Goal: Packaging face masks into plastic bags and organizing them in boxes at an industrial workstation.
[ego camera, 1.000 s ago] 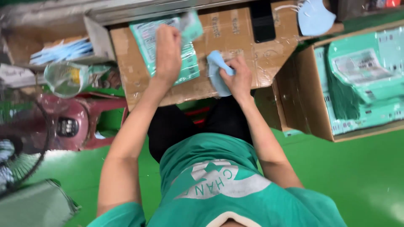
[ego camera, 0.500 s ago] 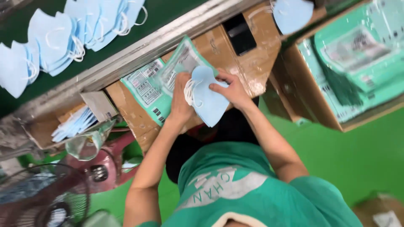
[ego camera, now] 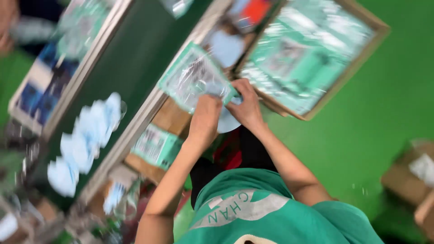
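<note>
Near the upper middle of the frame both hands meet on a clear plastic pouch with a green edge (ego camera: 195, 77), held tilted above the cardboard box edge. The left hand (ego camera: 205, 118) closes its grip on the pouch's lower rim, and the right hand (ego camera: 246, 106) pinches the same rim just beside it, with a pale blue face mask (ego camera: 226, 124) showing under the fingers at the pouch mouth. The picture is smeared by motion, so I cannot tell whether the mask is partly inside or only pressed against the opening. To do this step well, I judge the left grip should keep the mouth spread and steady while the right guides the mask in flat, ear loops tucked, so nothing folds or catches on the rim. At upper right an open carton of green packs (ego camera: 312, 58) sits close by; more loose blue masks (ego camera: 86, 140) lie on the dark green surface (ego camera: 135, 58) at left.
</note>
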